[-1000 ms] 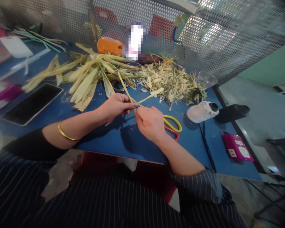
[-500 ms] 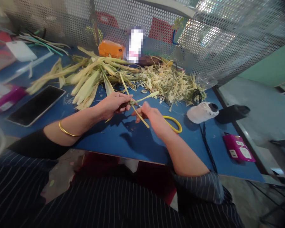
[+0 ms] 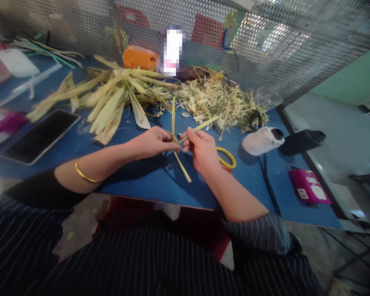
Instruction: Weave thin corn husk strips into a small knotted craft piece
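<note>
Over the blue table, my left hand [image 3: 156, 143] is closed around crossed narrow strips of dried corn husk [image 3: 182, 167], one end pointing up and another down. Opposite it, my right hand [image 3: 202, 150] pinches a pale green husk strip [image 3: 210, 121] that runs from the crossing toward the upper right. A small pointed tip shows by the right fingers; what it belongs to is hidden. Both hands nearly meet at the crossing, which the left fingers partly cover. Beside my right wrist lie a yellow loop [image 3: 231, 158] and part of a red-orange one.
Behind the hands spread long corn husks [image 3: 107, 109] and a heap of shredded husk [image 3: 222, 98]. At right stand a white thread cone [image 3: 257, 142], a black cone [image 3: 302, 143] and a purple socket box [image 3: 310, 187]. A phone [image 3: 40, 135] lies left; perforated metal screen [image 3: 200, 53] rises behind.
My right hand has turned and now grips the strip's right-hand arm. The crossed strips have rotated so one end stands upright. More of the red-orange loop shows.
</note>
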The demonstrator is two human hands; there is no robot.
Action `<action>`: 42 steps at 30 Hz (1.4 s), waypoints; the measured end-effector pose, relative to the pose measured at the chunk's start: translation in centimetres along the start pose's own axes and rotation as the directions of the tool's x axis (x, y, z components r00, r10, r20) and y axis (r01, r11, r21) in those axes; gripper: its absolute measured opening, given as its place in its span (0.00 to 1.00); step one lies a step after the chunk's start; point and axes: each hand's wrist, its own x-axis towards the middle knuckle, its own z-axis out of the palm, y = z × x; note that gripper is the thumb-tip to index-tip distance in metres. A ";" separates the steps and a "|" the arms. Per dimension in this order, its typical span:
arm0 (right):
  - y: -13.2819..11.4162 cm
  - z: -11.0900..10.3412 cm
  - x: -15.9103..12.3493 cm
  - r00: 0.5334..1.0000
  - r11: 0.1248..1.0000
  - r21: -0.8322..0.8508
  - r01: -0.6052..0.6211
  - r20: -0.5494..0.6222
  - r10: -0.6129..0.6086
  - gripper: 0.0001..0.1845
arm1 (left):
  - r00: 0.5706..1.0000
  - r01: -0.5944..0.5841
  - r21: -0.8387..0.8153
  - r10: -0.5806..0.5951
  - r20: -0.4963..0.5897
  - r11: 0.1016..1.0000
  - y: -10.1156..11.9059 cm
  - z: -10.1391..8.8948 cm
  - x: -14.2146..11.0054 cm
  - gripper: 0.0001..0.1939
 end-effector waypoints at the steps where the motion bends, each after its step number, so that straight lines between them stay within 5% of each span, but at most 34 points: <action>1: 0.1 0.0 0.1 1.000 1.000 -0.007 0.003 -0.006 -0.003 0.15 | 1.000 -0.017 0.014 0.017 0.014 1.000 0.0 0.0 0.0 0.12; 6: -0.6 -1.1 0.5 0.995 0.973 -0.229 0.014 0.102 0.010 0.22 | 0.999 0.040 0.010 -0.040 -0.028 0.999 0.1 0.1 -0.2 0.13; 8: -1.4 -1.7 0.2 0.985 0.878 -0.447 0.174 0.084 -0.152 0.27 | 0.996 0.075 -0.034 -0.076 -0.037 0.997 0.3 0.2 -0.3 0.15; 9: -1.7 -1.8 0.0 0.953 0.777 -0.565 0.278 0.058 -0.298 0.28 | 0.996 0.082 -0.054 -0.084 -0.032 0.995 0.4 0.2 -0.3 0.16; 11: -2.3 -2.0 -0.8 0.815 0.520 -0.739 0.429 0.069 -0.576 0.27 | 0.996 0.083 -0.071 -0.085 -0.026 0.994 0.6 0.2 -0.5 0.18; 13: -2.5 -1.8 -1.5 0.685 0.352 -0.787 0.507 0.120 -0.719 0.25 | 0.995 0.089 -0.055 -0.091 -0.039 0.994 0.7 0.3 -0.5 0.17; 15: -2.6 -1.6 -2.1 0.628 0.333 -0.751 0.571 0.137 -0.766 0.21 | 0.991 0.106 -0.040 -0.109 -0.076 0.994 0.7 0.3 -0.6 0.17; 19: -2.7 -1.3 -2.1 0.586 0.394 -0.676 0.623 0.069 -0.807 0.16 | 0.984 0.119 -0.037 -0.123 -0.130 0.992 0.6 0.3 -0.6 0.17; 21: -2.8 -1.3 -1.7 0.623 0.396 -0.688 0.609 0.105 -0.775 0.15 | 0.987 0.117 0.002 -0.116 -0.116 0.993 0.7 0.4 -0.6 0.17; 23: -2.7 -1.3 -1.3 0.746 0.444 -0.684 0.579 0.226 -0.626 0.13 | 0.992 0.108 0.060 -0.103 -0.076 0.992 0.9 0.6 -0.7 0.17; 25: -2.4 -1.2 -0.9 0.862 0.584 -0.635 0.505 0.339 -0.376 0.14 | 0.996 0.085 0.098 -0.083 -0.033 0.992 0.9 0.9 -0.8 0.16; 28: -1.7 -0.9 -0.6 0.925 0.793 -0.509 0.335 0.340 -0.172 0.16 | 0.998 0.066 0.105 -0.066 -0.012 0.992 0.8 1.1 -0.8 0.17; 33: -1.1 -0.4 -1.1 0.956 0.848 -0.445 0.289 0.182 -0.231 0.14 | 0.995 0.075 0.087 -0.080 0.054 0.993 1.0 1.0 -1.0 0.15; 42: -1.1 0.3 -2.0 0.893 0.718 -0.541 0.438 0.166 -0.419 0.15 | 0.976 0.044 0.046 -0.052 0.211 0.998 1.6 1.2 -1.4 0.14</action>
